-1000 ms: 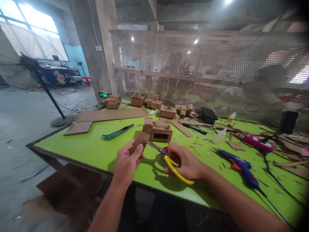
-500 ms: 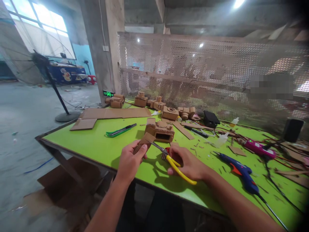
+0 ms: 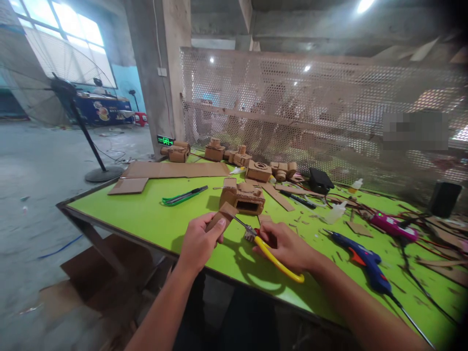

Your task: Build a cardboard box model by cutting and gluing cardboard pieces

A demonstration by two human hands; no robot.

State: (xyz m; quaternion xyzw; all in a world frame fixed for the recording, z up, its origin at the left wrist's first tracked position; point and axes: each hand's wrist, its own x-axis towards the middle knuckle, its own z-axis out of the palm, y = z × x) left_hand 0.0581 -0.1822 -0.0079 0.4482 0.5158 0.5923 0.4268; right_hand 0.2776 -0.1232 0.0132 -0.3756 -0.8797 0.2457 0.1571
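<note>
My left hand [image 3: 202,240] pinches a small piece of brown cardboard [image 3: 221,217] above the front part of the green table [image 3: 146,219]. Its fingers are closed round the piece. My right hand [image 3: 287,246] is wrapped round yellow-handled pliers [image 3: 280,265], whose thin metal tips reach the right side of the cardboard piece. Something red shows partly behind the right fingers. Just beyond the hands sits a cardboard camera model [image 3: 242,196] with a rectangular opening in its front.
A green cutter [image 3: 185,196] lies left of the model, with flat cardboard [image 3: 175,169] behind it. More cardboard cameras [image 3: 259,171] line the back. At the right are a blue glue gun [image 3: 365,261], a magenta power strip [image 3: 393,227], cables and scraps.
The yellow handles look closer together now, and the pliers have shifted slightly right. My left hand and the cardboard piece have moved a little to the right.
</note>
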